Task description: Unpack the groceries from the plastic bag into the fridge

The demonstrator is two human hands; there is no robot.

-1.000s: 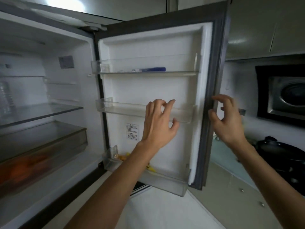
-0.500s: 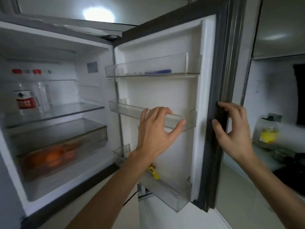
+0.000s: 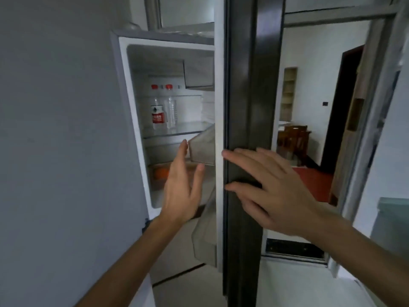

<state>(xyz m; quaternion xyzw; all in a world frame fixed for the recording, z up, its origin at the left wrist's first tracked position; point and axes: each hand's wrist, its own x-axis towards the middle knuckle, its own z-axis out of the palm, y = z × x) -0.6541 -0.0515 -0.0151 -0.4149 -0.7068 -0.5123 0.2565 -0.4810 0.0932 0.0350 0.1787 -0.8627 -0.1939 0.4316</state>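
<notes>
— Where are the hands?

— Both are up at the fridge door, which stands edge-on at twelve o'clock in the head view; the left hand is on the inner side, fingers spread and loose, gripping nothing, its fingertips just beside a clear door bin; the right hand lies flat on the dark outer edge, fingers splayed and pressed to the seal, thumb below, holding nothing.

— And the fridge itself?

— The fridge is partly open at eleven o'clock; two bottles with red caps stand on a glass shelf; below, at about nine o'clock from the left hand, something orange sits in a drawer, possibly fruit, though it is too blurred to say.

— Anything to the right?

— At two o'clock a doorway opens onto a room with wooden chairs and a red floor.
</notes>
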